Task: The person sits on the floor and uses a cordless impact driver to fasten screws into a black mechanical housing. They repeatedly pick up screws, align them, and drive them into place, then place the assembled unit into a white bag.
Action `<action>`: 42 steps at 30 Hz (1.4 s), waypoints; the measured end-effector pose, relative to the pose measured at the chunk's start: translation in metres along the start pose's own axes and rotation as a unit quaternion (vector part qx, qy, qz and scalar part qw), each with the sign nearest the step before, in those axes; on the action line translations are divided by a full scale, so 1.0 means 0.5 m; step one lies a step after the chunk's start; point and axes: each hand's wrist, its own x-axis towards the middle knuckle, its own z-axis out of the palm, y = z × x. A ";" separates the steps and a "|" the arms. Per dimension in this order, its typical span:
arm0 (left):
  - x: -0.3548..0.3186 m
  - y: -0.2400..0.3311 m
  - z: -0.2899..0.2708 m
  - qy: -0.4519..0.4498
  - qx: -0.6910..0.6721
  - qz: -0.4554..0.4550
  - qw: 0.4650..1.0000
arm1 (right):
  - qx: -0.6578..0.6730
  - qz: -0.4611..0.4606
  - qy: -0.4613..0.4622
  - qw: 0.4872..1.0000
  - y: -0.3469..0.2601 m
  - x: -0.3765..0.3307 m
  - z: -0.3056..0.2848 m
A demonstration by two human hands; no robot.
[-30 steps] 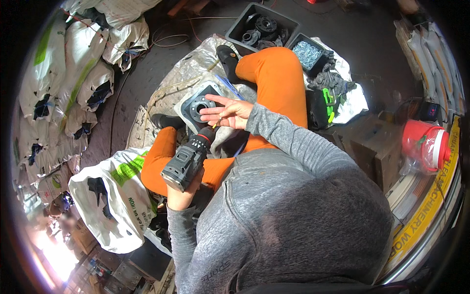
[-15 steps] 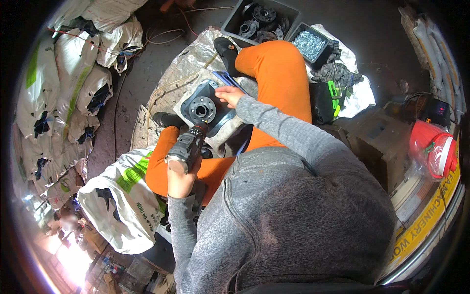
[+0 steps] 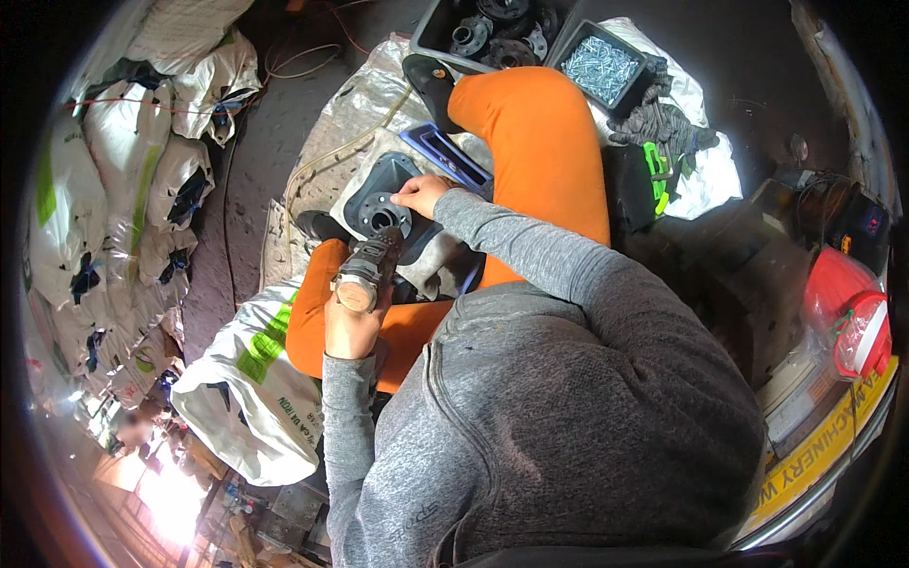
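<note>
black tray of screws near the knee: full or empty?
Full. The black tray beside the orange knee is filled across with shiny silver screws; none of its floor shows between them.

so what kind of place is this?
Likely a workshop or warehouse floor: stacked white sacks, a tray of screws, a bin of dark metal parts, and a power drill in the left hand.

workshop floor: parts bins [image 3: 492, 28], screw tray [image 3: 601, 68], stacked sacks [image 3: 114, 189].
</note>
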 end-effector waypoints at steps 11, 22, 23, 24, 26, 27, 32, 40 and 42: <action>0.038 0.007 -0.005 -0.025 -0.034 -0.017 0.999 | 0.037 0.004 -0.021 0.999 0.025 0.028 0.028; 0.058 -0.005 0.009 -0.045 0.016 -0.005 0.999 | -0.005 0.011 -0.047 0.999 0.017 0.023 0.014; 0.061 -0.005 0.006 -0.051 0.038 0.000 0.998 | -0.003 0.016 -0.056 0.998 0.017 0.025 0.013; 0.062 -0.003 0.002 -0.048 0.048 -0.005 0.998 | 0.000 0.015 -0.047 0.999 0.016 0.025 0.013; 0.055 0.005 -0.005 -0.056 0.017 -0.047 0.997 | 0.009 -0.006 -0.031 0.999 0.013 0.022 0.015; 0.056 0.009 -0.011 -0.063 -0.007 -0.091 0.994 | 0.049 -0.001 -0.043 0.998 0.011 0.019 0.016; -0.043 0.029 -0.012 0.050 -0.062 0.092 0.993 | -0.067 -0.068 -0.016 0.995 0.026 0.022 0.013; -0.276 -0.046 0.081 -0.097 -0.053 -0.107 0.988 | 0.067 -0.058 -0.006 0.996 0.007 0.001 -0.021; -0.324 -0.073 0.081 -0.092 -0.060 -0.094 0.990 | 0.174 -0.051 -0.094 0.979 -0.047 -0.063 -0.040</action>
